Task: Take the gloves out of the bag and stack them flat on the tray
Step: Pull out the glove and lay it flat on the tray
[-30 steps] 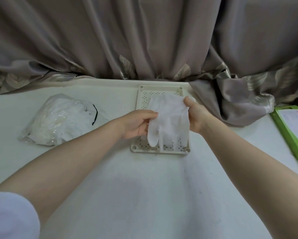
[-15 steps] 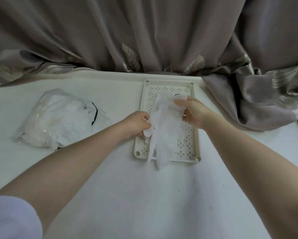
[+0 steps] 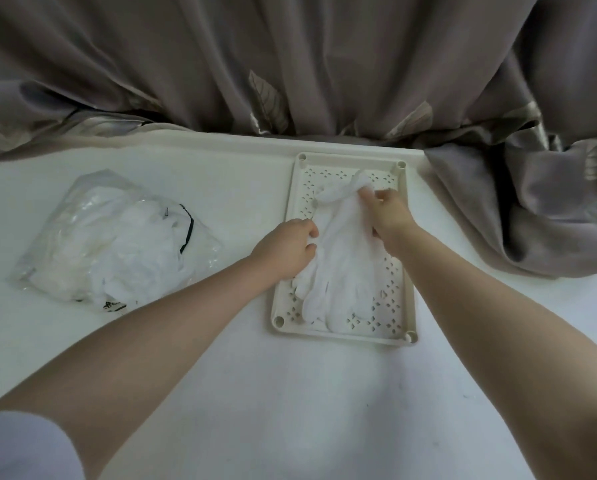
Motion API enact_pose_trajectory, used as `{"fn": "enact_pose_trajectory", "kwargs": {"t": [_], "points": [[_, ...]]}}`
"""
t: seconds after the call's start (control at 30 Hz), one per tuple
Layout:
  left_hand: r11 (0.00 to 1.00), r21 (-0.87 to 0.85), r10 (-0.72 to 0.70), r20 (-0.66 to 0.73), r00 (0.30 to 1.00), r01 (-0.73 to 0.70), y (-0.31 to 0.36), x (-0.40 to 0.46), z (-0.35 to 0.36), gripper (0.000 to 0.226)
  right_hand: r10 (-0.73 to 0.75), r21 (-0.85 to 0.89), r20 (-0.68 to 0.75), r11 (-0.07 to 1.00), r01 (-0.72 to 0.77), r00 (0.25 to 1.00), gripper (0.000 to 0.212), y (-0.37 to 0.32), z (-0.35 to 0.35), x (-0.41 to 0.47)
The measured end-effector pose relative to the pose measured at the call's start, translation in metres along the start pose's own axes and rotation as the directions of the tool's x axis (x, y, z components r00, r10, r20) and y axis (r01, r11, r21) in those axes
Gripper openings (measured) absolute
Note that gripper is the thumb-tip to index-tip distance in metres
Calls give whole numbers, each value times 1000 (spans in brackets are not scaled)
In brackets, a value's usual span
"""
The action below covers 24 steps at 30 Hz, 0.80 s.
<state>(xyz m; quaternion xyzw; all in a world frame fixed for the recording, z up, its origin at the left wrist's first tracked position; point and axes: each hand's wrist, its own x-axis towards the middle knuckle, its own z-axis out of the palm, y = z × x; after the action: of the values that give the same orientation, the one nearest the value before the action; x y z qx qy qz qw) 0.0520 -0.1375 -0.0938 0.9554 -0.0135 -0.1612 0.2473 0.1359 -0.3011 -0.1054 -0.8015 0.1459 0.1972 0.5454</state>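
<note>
Glove (image 3: 342,268) lies on tray (image 3: 408,299); left hand (image 3: 285,249) pinches its edge; right hand (image 3: 389,211) pinches its cuff; bag (image 3: 117,237) on bench (image 3: 290,410).

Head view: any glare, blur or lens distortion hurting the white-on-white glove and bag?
Head view: soft, even light, no hard glare; table edge bows from wide-angle distortion; glove barely separates from the pale tray; bag shows faint sheen, its contents a white blur; slight softness at both hands.
</note>
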Motion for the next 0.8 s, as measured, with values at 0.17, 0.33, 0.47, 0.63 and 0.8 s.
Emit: {"fn": "enact_pose_trajectory", "kwargs": {"t": [0.17, 0.33, 0.47, 0.63, 0.8], "points": [[951, 311, 21, -45, 999, -6, 4, 3, 4, 37, 35, -33, 1, 999, -35, 999, 30, 10, -1, -5], [931, 364, -10, -56, 998, 29, 0, 7, 6, 34, -235, -28, -7, 972, 235, 972, 32, 7, -4, -9], [918, 394, -22, -75, 997, 49, -3, 8, 9, 34, -214, -92, 95, 970, 223, 972, 42, 9, -6, -8], [927, 375, 16, -108, 994, 26, 0, 2, 15, 51, -207, -338, -157, 930, 144, 966, 47, 6, -5, -7], [940, 319, 171, -130, 977, -122, 4, -2, 10, 37, -538, -584, 0, 684, 437, 843, 29, 4, 3, -20]]}}
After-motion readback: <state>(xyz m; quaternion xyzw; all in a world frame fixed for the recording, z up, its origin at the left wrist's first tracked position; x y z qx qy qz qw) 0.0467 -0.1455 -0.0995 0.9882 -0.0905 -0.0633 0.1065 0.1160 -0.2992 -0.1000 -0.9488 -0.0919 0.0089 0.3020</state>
